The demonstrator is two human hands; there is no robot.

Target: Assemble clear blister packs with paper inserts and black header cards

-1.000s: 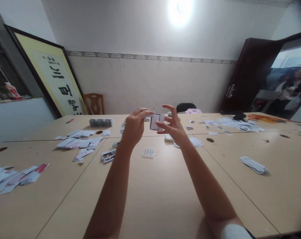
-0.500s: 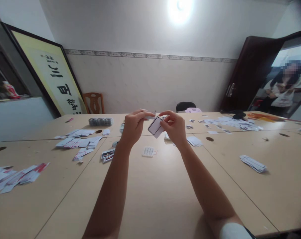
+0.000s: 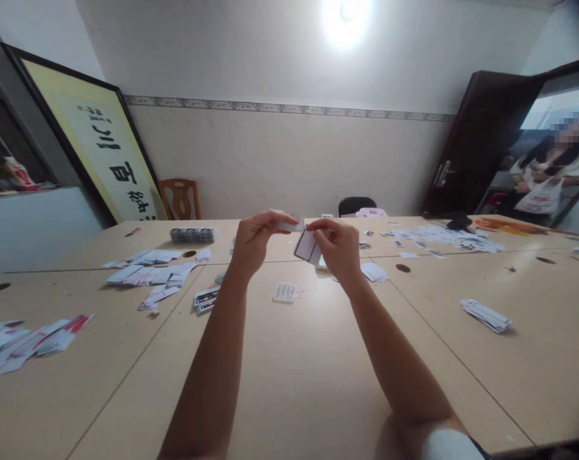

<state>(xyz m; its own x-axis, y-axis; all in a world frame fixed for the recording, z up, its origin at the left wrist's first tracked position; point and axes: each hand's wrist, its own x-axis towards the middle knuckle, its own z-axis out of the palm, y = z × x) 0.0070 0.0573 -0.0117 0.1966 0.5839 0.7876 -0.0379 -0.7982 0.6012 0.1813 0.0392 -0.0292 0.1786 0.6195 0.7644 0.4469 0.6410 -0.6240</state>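
Pinching Cards Above the Tan Table

Holding both arms out at mid-frame, the person raises the left hand, whose thumb and fingers pinch a small pale clear-looking piece. Just right of it, the right hand has its fingers curled and pressed on a small white black-edged card, tilted above the light tan wooden table. At lower centre, a small white card with printed lines lies flat.
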